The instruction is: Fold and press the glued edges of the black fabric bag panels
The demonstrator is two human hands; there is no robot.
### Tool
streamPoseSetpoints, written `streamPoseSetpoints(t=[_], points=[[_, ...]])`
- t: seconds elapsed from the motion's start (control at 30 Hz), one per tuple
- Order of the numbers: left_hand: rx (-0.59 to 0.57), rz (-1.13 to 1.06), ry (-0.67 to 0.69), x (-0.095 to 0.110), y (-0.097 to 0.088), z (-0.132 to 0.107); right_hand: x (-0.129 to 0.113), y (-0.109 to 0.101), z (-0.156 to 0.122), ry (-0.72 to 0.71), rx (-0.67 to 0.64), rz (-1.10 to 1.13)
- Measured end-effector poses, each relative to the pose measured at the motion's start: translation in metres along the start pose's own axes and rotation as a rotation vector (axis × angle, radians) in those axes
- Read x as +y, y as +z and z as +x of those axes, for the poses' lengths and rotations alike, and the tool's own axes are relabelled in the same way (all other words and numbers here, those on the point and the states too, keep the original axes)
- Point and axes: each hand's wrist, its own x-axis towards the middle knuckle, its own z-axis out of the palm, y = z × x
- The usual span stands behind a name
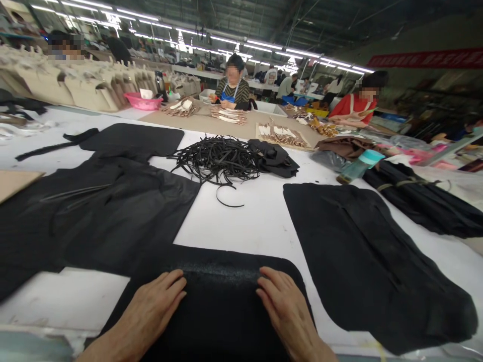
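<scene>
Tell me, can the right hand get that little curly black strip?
Probably yes: only the black panel and white tabletop lie between the right hand and the curly strip, though it may need stretching.

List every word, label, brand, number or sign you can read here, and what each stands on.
No text is readable.
Red banner at upper right: pale characters, too blurred to read.
Black piece under the hands: no lettering shows.

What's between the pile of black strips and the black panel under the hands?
White tabletop, with one curved black strip on it, nearer the pile than the panel. Shows in the head view.
</scene>
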Motion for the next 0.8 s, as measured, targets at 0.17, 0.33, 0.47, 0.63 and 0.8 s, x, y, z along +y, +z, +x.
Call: streamPoseSetpoints(t=[0.17,0.33,0.47,0.63,0.8], points=[[-0.07,-0.004,-0.085,-0.004,-0.006,0.021,-0.007,0.018,0.033,0.051,-0.086,-0.008],[-0.127,-0.035,-0.085,-0.012,-0.01,0.051,-0.01,0.026,0.064,0.089,-0.213,0.008],[-0.245,-0.06,-0.072,-0.012,-0.008,0.07,-0.01,0.027,0.076,0.132,-0.282,0.025],[-0.306,-0.112,-0.129,-0.013,-0.01,0.078,-0.004,0.03,0.079,0.214,-0.347,0.141],[-0.268,-0.165,-0.145,-0.025,-0.008,0.078,-0.003,0.032,0.085,0.177,-0.279,0.201]])
